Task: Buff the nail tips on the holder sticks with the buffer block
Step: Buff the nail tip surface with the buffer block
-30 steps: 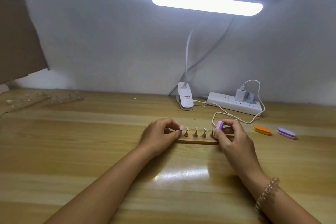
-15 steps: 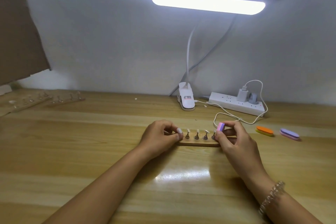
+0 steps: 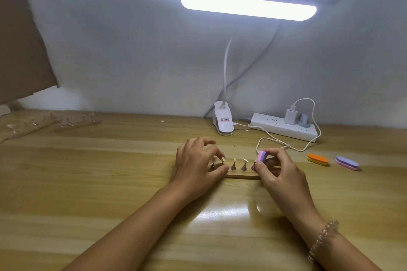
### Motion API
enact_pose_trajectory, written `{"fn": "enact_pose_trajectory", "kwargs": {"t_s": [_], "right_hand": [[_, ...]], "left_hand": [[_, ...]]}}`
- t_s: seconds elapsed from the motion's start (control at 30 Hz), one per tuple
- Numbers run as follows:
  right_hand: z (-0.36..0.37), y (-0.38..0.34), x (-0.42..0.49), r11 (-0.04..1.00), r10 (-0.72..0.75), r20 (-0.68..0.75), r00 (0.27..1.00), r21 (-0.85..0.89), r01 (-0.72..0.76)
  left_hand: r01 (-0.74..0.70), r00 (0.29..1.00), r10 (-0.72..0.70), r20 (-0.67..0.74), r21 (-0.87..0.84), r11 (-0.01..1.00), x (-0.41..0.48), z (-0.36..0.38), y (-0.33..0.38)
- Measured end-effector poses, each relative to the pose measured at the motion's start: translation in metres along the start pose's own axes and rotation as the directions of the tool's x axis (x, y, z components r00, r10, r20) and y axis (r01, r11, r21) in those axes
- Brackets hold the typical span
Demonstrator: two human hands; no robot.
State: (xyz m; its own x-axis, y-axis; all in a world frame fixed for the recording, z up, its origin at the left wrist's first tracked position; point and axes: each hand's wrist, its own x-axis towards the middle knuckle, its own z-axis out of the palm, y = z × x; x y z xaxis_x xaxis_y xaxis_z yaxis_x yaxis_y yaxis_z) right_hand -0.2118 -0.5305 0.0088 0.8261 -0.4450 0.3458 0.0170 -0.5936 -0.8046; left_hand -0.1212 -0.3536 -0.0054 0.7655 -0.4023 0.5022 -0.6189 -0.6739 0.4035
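Observation:
A wooden holder base [image 3: 242, 175] lies on the desk in front of me with several short sticks standing in it, each topped by a clear nail tip [image 3: 245, 160]. My left hand [image 3: 196, 163] covers the base's left end, thumb and fingers pinched around the leftmost stick [image 3: 222, 161]. My right hand [image 3: 282, 174] holds a small pink and purple buffer block [image 3: 261, 156] between thumb and fingers, its lower edge against the rightmost stick, which is partly hidden.
A clip lamp [image 3: 223, 124] and a white power strip [image 3: 286, 128] with a looping cable sit behind the base. An orange buffer [image 3: 317, 159] and a purple buffer [image 3: 347, 163] lie at right. More wooden holder bases [image 3: 74, 122] rest at far left.
My left fingers have shifted and spread a little on the leftmost stick. The right hand with the buffer block stays at the right end of the base.

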Motion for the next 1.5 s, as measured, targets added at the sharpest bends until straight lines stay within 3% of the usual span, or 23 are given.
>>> {"fn": "enact_pose_trajectory", "kwargs": {"t_s": [0.2, 0.27, 0.37, 0.47, 0.53, 0.67, 0.9, 1.23, 1.37, 1.5], "right_hand": [[0.002, 0.0, -0.001, 0.999, -0.026, 0.011, 1.0, -0.02, 0.026], [0.001, 0.0, -0.001, 0.999, -0.043, 0.007, 0.999, 0.008, 0.043], [-0.001, 0.001, -0.002, 0.991, -0.134, -0.035, 0.99, -0.003, 0.134], [-0.003, -0.002, -0.007, 0.962, -0.274, -0.014, 0.962, -0.025, 0.273], [-0.003, -0.003, -0.013, 0.933, -0.359, 0.059, 0.931, 0.007, 0.359], [0.001, -0.005, -0.02, 0.905, -0.423, 0.206, 0.882, 0.038, 0.424], [0.003, -0.004, -0.021, 0.925, -0.38, 0.292, 0.878, 0.094, 0.369], [0.007, -0.001, -0.02, 0.921, -0.36, 0.254, 0.898, -0.059, 0.386], [0.005, 0.0, -0.014, 0.952, -0.298, 0.176, 0.938, -0.024, 0.306], [0.007, -0.001, -0.018, 0.938, -0.317, 0.264, 0.911, -0.058, 0.343]], "left_hand": [[-0.203, 0.96, 0.233, -0.155, 0.189, 0.961, -0.008, -0.003, 0.012], [-0.258, 0.941, 0.285, -0.184, 0.161, 0.953, -0.011, -0.008, 0.015], [-0.132, 0.991, 0.125, -0.055, -0.143, 0.981, -0.018, -0.014, 0.013], [0.06, 0.986, 0.024, 0.164, -0.49, 0.87, -0.021, -0.016, 0.009], [0.144, 0.961, 0.02, 0.275, -0.563, 0.814, -0.022, -0.017, 0.006], [0.105, 0.938, 0.088, 0.336, -0.516, 0.85, -0.023, -0.016, 0.004], [0.043, 0.937, 0.098, 0.335, -0.39, 0.92, -0.023, -0.017, 0.004], [0.045, 0.956, 0.093, 0.279, -0.449, 0.892, -0.022, -0.012, 0.003], [0.057, 0.953, 0.088, 0.289, -0.459, 0.887, -0.021, -0.01, 0.003], [0.064, 0.953, 0.086, 0.291, -0.468, 0.881, -0.022, -0.01, 0.001]]}}
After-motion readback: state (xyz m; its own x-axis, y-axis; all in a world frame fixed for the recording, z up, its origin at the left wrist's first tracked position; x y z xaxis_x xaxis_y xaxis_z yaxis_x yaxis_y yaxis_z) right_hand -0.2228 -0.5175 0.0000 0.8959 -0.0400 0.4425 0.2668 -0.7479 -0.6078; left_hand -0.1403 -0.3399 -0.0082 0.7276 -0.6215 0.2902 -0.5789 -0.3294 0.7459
